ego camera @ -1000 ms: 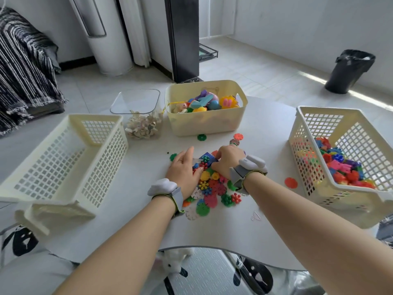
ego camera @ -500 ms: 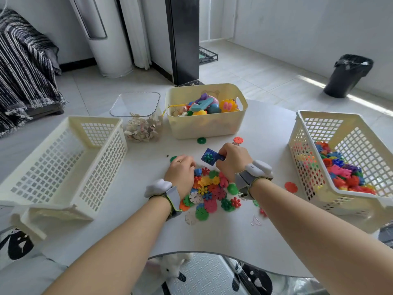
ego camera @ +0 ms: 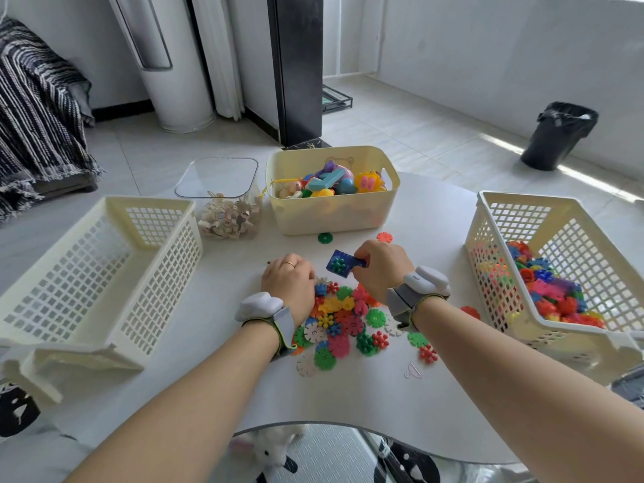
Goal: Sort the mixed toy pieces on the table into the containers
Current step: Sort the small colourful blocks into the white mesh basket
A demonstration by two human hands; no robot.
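My right hand (ego camera: 378, 271) pinches a blue tile (ego camera: 339, 264) in its fingers, at the far edge of the pile of toy pieces (ego camera: 343, 320) on the table (ego camera: 348, 413). My left hand (ego camera: 289, 280) rests at the pile's far left edge, fingers curled under; I cannot tell whether they hold anything.

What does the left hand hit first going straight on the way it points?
Probably the green disc ahead of the left hand, then the front wall of the yellow bin. Depth is unclear; it might pass beside the disc.
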